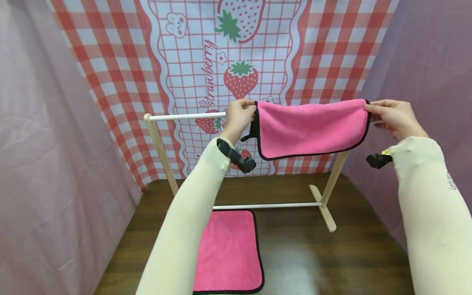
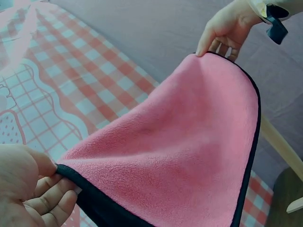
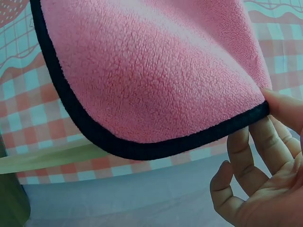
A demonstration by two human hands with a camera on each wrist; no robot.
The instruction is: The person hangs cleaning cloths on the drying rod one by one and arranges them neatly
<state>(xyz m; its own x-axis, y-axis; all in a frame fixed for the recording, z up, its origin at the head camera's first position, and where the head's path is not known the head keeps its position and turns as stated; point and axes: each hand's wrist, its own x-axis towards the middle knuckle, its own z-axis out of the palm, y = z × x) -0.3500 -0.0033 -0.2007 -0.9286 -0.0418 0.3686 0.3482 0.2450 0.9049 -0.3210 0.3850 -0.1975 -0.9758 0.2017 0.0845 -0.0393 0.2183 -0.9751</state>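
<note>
A pink towel (image 1: 309, 127) with black edging is stretched between both hands at the height of the rack's white top bar (image 1: 188, 116), hiding the bar's right part. My left hand (image 1: 239, 116) pinches its left edge, where a black strip hangs down. At the opposite edge my right hand (image 1: 396, 116) pinches the trim between thumb and fingers. Close up in the right wrist view, the right thumb and fingers (image 3: 265, 156) grip the black border. Whether the towel touches the bar cannot be told. Another pink towel (image 1: 232, 250) lies flat on the table, partly behind the left sleeve.
The wooden rack has a left post (image 1: 162, 157), a right post (image 1: 334, 178) with a foot, and a low white bar (image 1: 269, 205). It stands on a dark wooden table (image 1: 313, 254). A strawberry-print cloth (image 1: 188, 61) hangs behind, with pinkish curtains (image 1: 416, 82) at the sides.
</note>
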